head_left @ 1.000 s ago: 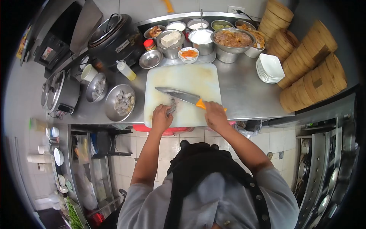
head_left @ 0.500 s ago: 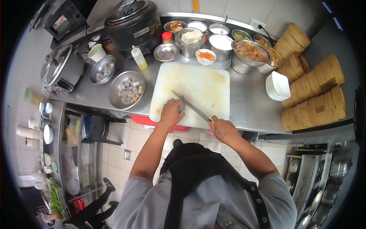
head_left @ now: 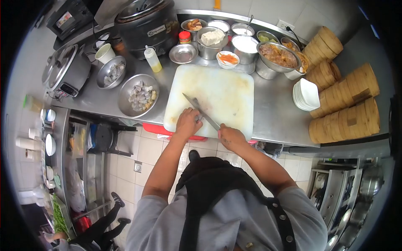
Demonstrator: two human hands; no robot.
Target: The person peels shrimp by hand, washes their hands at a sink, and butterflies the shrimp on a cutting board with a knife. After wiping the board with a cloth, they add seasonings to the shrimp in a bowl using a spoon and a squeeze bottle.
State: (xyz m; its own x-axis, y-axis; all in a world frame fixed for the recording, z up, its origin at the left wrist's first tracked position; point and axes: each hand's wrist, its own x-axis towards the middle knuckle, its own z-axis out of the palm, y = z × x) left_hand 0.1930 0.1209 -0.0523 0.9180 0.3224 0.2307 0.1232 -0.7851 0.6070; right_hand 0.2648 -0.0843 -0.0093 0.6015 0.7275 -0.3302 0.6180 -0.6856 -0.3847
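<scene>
- Bkgd: a kitchen w/ pale wall tiles; I'm looking down at a steel counter (head_left: 276, 113) w/ a white cutting board (head_left: 234, 96) on it.
- R hand (head_left: 230, 137): closed round the handle of a knife (head_left: 205, 115), blade angled up-left across the board; can't tell if the edge touches down.
- L hand (head_left: 187, 121): fingers curled in, narrow, holding a small grey piece (head_left: 199, 119) on the board, prob. shrimp, just L of the blade.
- Near L of board I see a steel bowl (head_left: 124, 102) of shrimp pcs; a smaller bowl (head_left: 102, 79) of same sits farther L.
- Beyond the board: squeeze bottle (head_left: 152, 60), shallow steel dish (head_left: 183, 54), white bowl (head_left: 228, 66) w/ orange strips.
- Far R: white dish stack (head_left: 307, 94), then bamboo steamers (head_left: 347, 92) by the wall.
- Lower L, I get another person's legs (head_left: 106, 224) on the floor.
</scene>
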